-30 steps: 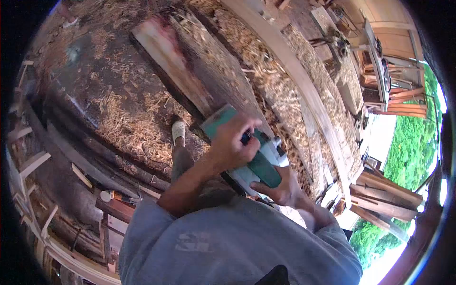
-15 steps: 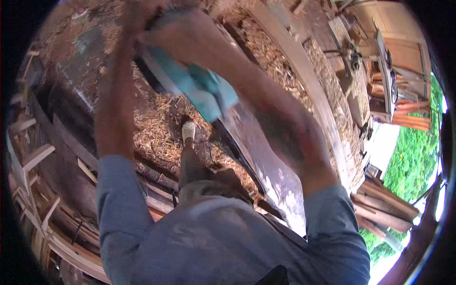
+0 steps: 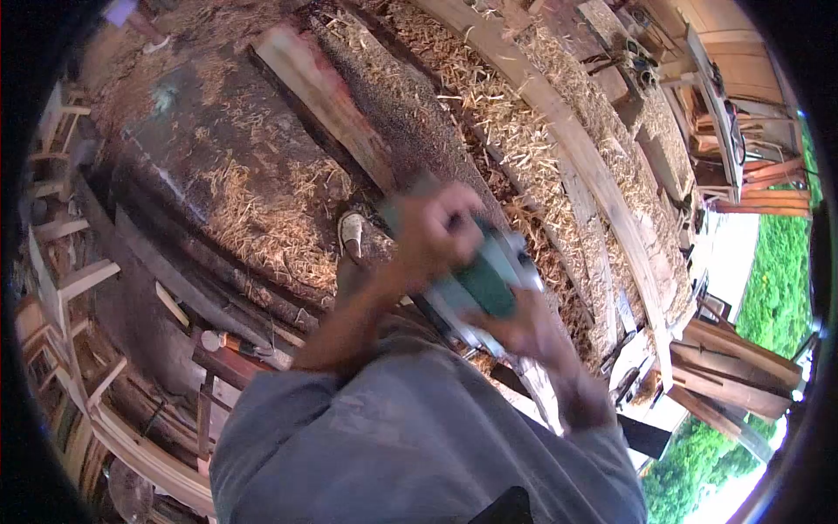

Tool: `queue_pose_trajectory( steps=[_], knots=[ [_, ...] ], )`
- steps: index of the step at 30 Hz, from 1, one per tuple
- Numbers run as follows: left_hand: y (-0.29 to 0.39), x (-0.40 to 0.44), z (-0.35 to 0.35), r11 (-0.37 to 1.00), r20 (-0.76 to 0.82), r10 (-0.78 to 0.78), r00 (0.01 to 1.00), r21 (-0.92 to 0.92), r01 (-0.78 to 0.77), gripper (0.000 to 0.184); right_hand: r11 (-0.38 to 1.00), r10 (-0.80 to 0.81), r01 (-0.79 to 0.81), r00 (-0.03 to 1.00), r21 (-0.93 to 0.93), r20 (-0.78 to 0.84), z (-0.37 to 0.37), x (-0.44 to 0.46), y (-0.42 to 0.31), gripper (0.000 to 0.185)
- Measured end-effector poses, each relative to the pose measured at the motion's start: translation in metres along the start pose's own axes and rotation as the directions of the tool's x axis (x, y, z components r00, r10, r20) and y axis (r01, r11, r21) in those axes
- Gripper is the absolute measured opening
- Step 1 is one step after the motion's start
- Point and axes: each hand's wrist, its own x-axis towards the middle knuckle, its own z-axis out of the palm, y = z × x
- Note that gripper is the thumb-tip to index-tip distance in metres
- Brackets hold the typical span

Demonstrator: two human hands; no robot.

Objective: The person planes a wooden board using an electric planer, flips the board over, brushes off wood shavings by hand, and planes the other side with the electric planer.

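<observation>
A teal electric planer [image 3: 491, 286], somewhat smeared by motion, rests over a long wooden plank [image 3: 325, 94] close to my body. My left hand [image 3: 439, 229] is closed around the front of the planer. At its rear, nearer my waist, my right hand [image 3: 524, 330] grips the tool. The far stretch of the plank shows a pale and reddish surface, while the near stretch is mostly hidden beneath the planer and my hands.
Wood shavings [image 3: 292, 249] cover the floor around my shoe [image 3: 351, 232]. A long pale board [image 3: 559, 113] runs along the right. Wooden frames [image 3: 83, 279] stand at left, and stacked timber [image 3: 733, 367] lies at right. Part of another person [image 3: 144, 26] shows at the top left.
Both hands have drawn the planer back along the plank, from the far end toward my body. The far stretch of the plank has come into view.
</observation>
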Motion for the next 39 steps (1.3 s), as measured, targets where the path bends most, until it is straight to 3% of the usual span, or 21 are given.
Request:
queue_pose_trajectory(
  steps=[1, 2, 3, 5, 6, 9, 11, 12, 13, 15, 22, 25, 27, 30, 31, 33, 35, 36, 37, 38, 39],
  knots=[
    [0.017, -0.03, 0.036, 0.981, 0.034, 0.016, 0.999, -0.195, -0.009, 0.02, 0.992, -0.123, 0.124, 0.99, 0.006, -0.066, -0.002, -0.035, 0.032, 0.048],
    [0.017, -0.071, 0.082, 0.982, 0.049, 0.03, 0.998, -0.189, -0.02, 0.021, 0.993, 0.116, -0.116, 0.993, -0.033, -0.011, -0.004, -0.074, 0.063, 0.051],
    [0.027, -0.097, 0.106, 0.97, 0.145, 0.177, 0.974, -0.192, -0.147, 0.022, 0.961, 0.25, -0.245, 0.968, -0.125, 0.026, -0.01, -0.105, 0.075, 0.053],
    [0.035, -0.152, 0.163, 0.895, 0.374, 0.307, 0.875, -0.425, -0.132, 0.033, 0.958, 0.287, -0.285, 0.957, 0.038, -0.05, 0.008, -0.176, 0.168, 0.047],
    [0.044, -0.168, 0.178, 0.847, 0.392, 0.407, 0.825, -0.501, -0.179, 0.038, 0.943, 0.332, -0.332, 0.941, -0.001, -0.062, 0.007, -0.199, 0.18, 0.044],
    [0.061, -0.198, 0.215, 0.869, 0.543, 0.434, 0.719, -0.461, -0.176, 0.039, 0.927, 0.374, -0.374, 0.917, 0.026, -0.136, 0.013, -0.237, 0.208, 0.037],
    [0.06, -0.194, 0.213, 0.854, 0.502, 0.426, 0.753, -0.498, -0.151, 0.039, 0.943, 0.327, -0.333, 0.935, -0.017, -0.136, 0.013, -0.243, 0.219, 0.039],
    [0.057, -0.188, 0.202, 0.849, 0.474, 0.401, 0.784, -0.513, -0.124, 0.04, 0.951, 0.306, -0.309, 0.945, -0.011, -0.113, 0.01, -0.229, 0.202, 0.039],
    [0.054, -0.182, 0.19, 0.848, 0.483, 0.397, 0.781, -0.518, -0.11, 0.04, 0.911, 0.409, -0.405, 0.911, 0.077, -0.05, 0.006, -0.215, 0.183, 0.041],
    [0.051, -0.146, 0.153, 0.859, 0.43, 0.263, 0.864, -0.511, -0.007, 0.039, 0.913, 0.409, -0.408, 0.913, 0.03, -0.018, 0.002, -0.182, 0.147, 0.041],
    [-0.001, -0.027, 0.026, 0.934, 0.229, 0.185, 0.956, -0.344, -0.098, 0.035, 0.947, 0.311, -0.306, 0.949, -0.103, 0.042, -0.004, -0.039, 0.003, 0.047],
    [-0.023, 0.027, -0.037, 0.952, 0.094, 0.133, 0.987, -0.288, -0.101, 0.032, 0.96, 0.282, -0.28, 0.955, -0.027, 0.098, -0.007, 0.028, -0.073, 0.047],
    [-0.038, 0.069, -0.085, 0.971, -0.009, 0.144, 0.99, -0.191, -0.143, 0.031, 0.974, 0.217, -0.21, 0.972, -0.079, 0.09, -0.005, 0.073, -0.111, 0.047],
    [-0.069, 0.128, -0.154, 0.986, -0.048, 0.069, 0.996, -0.15, -0.076, 0.028, 0.987, -0.162, 0.162, 0.987, 0.022, 0.016, 0.014, 0.153, -0.139, 0.031],
    [-0.082, 0.147, -0.174, 0.986, -0.087, 0.084, 0.993, -0.138, -0.095, 0.029, 0.988, -0.157, 0.156, 0.987, 0.01, 0.028, 0.016, 0.176, -0.164, 0.029],
    [-0.102, 0.187, -0.214, 0.965, -0.196, 0.261, 0.945, 0.092, -0.247, 0.025, 0.997, -0.071, 0.072, 0.995, -0.012, 0.071, 0.018, 0.218, -0.216, 0.026],
    [-0.129, 0.222, -0.247, 0.991, -0.212, 0.124, 0.969, 0.068, -0.111, 0.022, 0.972, -0.216, 0.222, 0.973, -0.08, 0.077, 0.022, 0.254, -0.256, 0.025],
    [-0.137, 0.239, -0.265, 0.954, -0.24, 0.273, 0.932, 0.189, -0.231, 0.014, 0.751, -0.578, 0.557, 0.814, -0.354, 0.055, 0.024, 0.28, -0.256, 0.021],
    [-0.144, 0.255, -0.283, 0.889, -0.245, 0.417, 0.875, 0.311, -0.336, 0.013, 0.557, -0.713, 0.658, 0.691, -0.507, 0.114, 0.025, 0.307, -0.262, 0.024],
    [-0.15, 0.267, -0.297, 0.887, -0.245, 0.415, 0.876, 0.322, -0.33, 0.013, 0.328, -0.822, 0.695, 0.543, -0.64, 0.17, 0.027, 0.333, -0.268, 0.031],
    [-0.155, 0.273, -0.309, 0.926, -0.256, 0.33, 0.908, 0.274, -0.259, 0.012, 0.297, -0.803, 0.653, 0.566, -0.697, 0.188, 0.032, 0.354, -0.284, 0.035]
  ],
)
